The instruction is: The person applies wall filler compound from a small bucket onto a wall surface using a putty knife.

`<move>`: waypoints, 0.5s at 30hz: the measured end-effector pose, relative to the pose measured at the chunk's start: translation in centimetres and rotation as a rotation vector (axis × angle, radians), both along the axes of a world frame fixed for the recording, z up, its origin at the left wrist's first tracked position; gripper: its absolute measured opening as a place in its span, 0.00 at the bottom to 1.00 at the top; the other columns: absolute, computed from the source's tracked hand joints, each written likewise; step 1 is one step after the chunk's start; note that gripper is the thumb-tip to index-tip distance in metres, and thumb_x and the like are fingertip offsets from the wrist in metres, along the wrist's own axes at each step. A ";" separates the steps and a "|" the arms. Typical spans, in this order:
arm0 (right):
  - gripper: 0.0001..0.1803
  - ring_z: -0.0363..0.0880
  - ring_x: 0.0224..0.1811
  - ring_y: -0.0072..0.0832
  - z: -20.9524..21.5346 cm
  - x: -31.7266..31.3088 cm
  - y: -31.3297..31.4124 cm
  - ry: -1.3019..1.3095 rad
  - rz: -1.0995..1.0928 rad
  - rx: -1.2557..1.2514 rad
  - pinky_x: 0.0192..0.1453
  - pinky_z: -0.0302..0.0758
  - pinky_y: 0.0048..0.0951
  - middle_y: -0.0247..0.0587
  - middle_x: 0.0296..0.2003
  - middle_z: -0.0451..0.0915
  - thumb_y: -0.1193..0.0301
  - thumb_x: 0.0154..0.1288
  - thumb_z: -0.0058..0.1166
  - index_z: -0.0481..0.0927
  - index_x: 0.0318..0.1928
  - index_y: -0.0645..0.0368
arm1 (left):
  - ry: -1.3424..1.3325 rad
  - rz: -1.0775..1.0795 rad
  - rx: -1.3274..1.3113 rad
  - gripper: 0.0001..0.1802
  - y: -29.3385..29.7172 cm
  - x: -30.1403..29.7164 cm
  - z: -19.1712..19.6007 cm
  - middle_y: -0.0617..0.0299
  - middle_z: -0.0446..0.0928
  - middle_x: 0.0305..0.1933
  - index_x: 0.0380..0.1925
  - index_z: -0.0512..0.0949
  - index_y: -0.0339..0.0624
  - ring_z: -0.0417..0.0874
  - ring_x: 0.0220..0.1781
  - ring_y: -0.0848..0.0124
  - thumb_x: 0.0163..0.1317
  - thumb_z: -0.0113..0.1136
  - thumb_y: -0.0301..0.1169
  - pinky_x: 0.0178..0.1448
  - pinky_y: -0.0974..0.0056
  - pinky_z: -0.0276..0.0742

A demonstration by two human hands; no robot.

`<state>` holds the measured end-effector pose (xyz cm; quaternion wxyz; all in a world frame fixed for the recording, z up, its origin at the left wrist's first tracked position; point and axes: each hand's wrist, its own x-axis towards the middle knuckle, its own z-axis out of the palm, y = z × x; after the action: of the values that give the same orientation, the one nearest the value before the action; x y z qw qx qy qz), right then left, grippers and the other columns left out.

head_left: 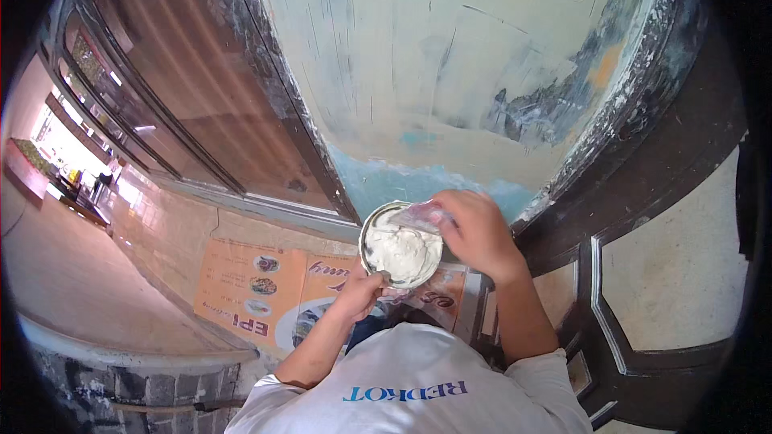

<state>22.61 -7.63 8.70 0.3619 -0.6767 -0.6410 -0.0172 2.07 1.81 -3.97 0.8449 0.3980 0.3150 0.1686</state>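
Below the scraped wall (450, 56), left hand (359, 293) grips the putty pan's (400, 253) stiff rim, right hand (478, 233) closed on a putty knife (418, 215) over soft, sticky paste

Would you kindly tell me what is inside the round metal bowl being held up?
The round metal bowl holds thick white paste. The right hand presses a blade onto it; the bowl's bottom is covered by paste.

Pale green plastered wall (450, 56), scuffed and patchy, with a blue band along its lower part. Left of the wall: a brown glazed window (201, 104) in a dark frame. Right of it: dark wooden door panelling (643, 217). Below the window, an orange printed poster (257, 285) on tiled floor (88, 281). Bright daylight far left.
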 end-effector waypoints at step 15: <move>0.18 0.77 0.32 0.57 -2.8 0.1 0.5 0.256 -0.400 -0.163 0.38 0.71 0.52 0.58 0.26 0.78 0.67 0.59 0.50 0.73 0.49 0.61 | 0.248 0.005 0.494 0.35 2.8 -1.1 3.8 0.54 0.69 0.57 0.62 0.57 0.32 0.70 0.59 0.64 0.50 0.50 0.18 0.63 0.63 0.66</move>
<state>22.67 -7.10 5.87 0.3737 -0.8138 -0.4424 0.0489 1.02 4.59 -0.20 0.6770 0.6088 0.3662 0.1923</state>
